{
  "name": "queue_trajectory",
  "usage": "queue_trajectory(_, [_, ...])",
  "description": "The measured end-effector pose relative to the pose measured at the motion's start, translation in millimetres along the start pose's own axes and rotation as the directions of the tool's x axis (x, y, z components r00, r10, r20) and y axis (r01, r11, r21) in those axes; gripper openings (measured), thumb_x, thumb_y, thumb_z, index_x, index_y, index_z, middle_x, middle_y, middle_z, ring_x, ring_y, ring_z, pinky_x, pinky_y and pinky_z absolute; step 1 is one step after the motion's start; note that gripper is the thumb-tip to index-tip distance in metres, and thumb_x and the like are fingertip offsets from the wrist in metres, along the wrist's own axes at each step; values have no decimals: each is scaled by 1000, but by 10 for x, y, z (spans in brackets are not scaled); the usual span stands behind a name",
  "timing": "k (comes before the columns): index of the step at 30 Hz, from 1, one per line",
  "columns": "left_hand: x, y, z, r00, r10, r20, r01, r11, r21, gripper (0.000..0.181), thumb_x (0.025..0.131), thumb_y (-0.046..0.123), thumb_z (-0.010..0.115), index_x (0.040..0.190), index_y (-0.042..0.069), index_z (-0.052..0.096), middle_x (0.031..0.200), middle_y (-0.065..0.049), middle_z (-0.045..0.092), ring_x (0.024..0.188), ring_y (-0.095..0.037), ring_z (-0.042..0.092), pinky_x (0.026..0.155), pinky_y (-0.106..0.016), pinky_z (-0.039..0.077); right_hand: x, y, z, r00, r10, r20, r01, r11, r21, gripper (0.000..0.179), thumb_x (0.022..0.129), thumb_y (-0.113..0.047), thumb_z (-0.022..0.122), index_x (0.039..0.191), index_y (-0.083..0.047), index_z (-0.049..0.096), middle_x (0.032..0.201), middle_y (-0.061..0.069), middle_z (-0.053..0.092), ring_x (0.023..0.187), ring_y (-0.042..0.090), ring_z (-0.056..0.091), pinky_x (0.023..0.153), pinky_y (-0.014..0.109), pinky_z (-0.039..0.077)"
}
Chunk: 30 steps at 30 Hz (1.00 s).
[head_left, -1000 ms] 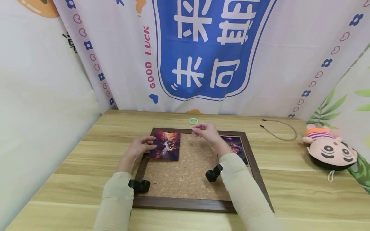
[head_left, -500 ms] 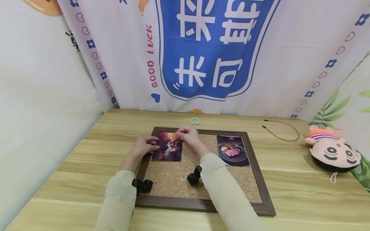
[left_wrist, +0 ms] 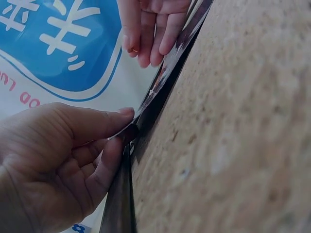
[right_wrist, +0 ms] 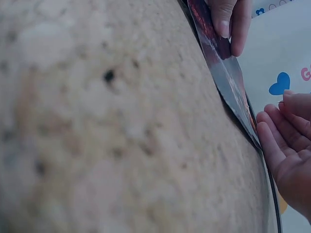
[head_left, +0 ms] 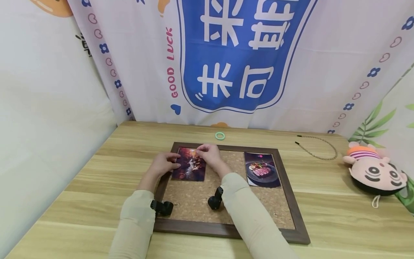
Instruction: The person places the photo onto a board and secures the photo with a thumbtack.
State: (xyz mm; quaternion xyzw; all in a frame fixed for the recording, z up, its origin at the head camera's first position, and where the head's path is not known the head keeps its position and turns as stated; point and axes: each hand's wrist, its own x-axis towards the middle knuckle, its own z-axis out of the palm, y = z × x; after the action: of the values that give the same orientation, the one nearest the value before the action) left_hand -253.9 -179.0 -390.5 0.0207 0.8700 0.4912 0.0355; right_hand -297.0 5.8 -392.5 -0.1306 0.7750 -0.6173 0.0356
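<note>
My left hand [head_left: 162, 164] pinches the left edge of a dark red and orange landscape photo [head_left: 191, 171] between thumb and fingers. The photo lies at the upper left of a cork board [head_left: 194, 205] with a brown frame, and its edge is slightly lifted in the wrist views. My right hand [head_left: 211, 155] is over the photo's upper right corner. Its thumb and forefinger pinch something tiny with a thin point, apparently a pushpin [right_wrist: 281, 102], mostly hidden by the fingertips. The other fingers of that hand lie close to the photo's edge in the right wrist view.
A food photo [head_left: 262, 171] with a pink dot near its top is at the board's upper right. Behind the board lies a green ring [head_left: 220, 136]. A thin cord [head_left: 318, 147] and a plush toy [head_left: 373, 169] are on the right of the table [head_left: 77, 201].
My right hand has moved left from the board's upper middle to the landscape photo's top, uncovering the food photo. My left hand keeps its hold on the photo's left edge.
</note>
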Motion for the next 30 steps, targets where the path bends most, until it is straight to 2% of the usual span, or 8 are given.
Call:
queue_trajectory(8, [-6,13,-3,1000,-19,13,19,1000,5,37,77,-4,60,113,-6,53,90,-15,49,74,-20,51,59,-28,47,3,4,0,999,22,23,-22,1000,2,16,81,-4,58,89,9,62,81,18,62,74,26,57,63,30,46])
queue_trajectory(13, [-14,25,-1,999,-43,9,43,999,-9,38,76,-5,61,113,-6,54,87,-14,49,71,-18,51,58,-27,47,12,15,3,999,32,17,-32,999,5,15,81,-5,59,88,8,63,78,14,62,73,24,58,62,28,47])
queue_trajectory(23, [5,38,-5,999,-39,5,38,999,15,37,76,-4,61,113,-5,54,89,-15,49,74,-20,50,59,-27,47,10,64,-2,1000,26,-12,-26,1000,4,15,81,-5,59,89,7,63,81,11,63,72,16,57,63,24,46])
queue_trajectory(25, [-3,49,-8,1000,-26,4,25,998,52,38,75,-3,62,113,-5,54,89,-14,50,74,-21,50,60,-28,46,11,84,4,1000,10,-18,-11,1000,-4,15,80,-5,60,89,6,64,81,11,63,70,13,55,62,23,45])
queue_trajectory(27, [-16,77,-8,1000,8,6,-9,990,140,40,75,1,64,113,-6,53,92,-17,53,79,-25,51,65,-33,46,8,98,11,1000,-3,-21,2,1000,-15,14,80,-5,60,89,6,64,81,11,63,70,12,54,61,22,44])
queue_trajectory(29, [-31,117,-2,999,53,13,-55,963,263,46,74,7,66,116,-5,51,99,-20,54,88,-30,51,74,-39,43,7,116,18,1000,-7,-22,7,1000,-21,14,80,-5,60,89,5,64,81,11,63,70,12,54,61,22,44])
queue_trajectory(30, [-33,132,5,996,86,25,-89,937,336,49,73,11,67,117,-5,50,104,-22,52,94,-34,49,79,-42,40,7,123,21,1000,-7,-23,7,1000,-23,14,80,-5,60,89,5,64,82,11,63,71,13,55,61,23,44])
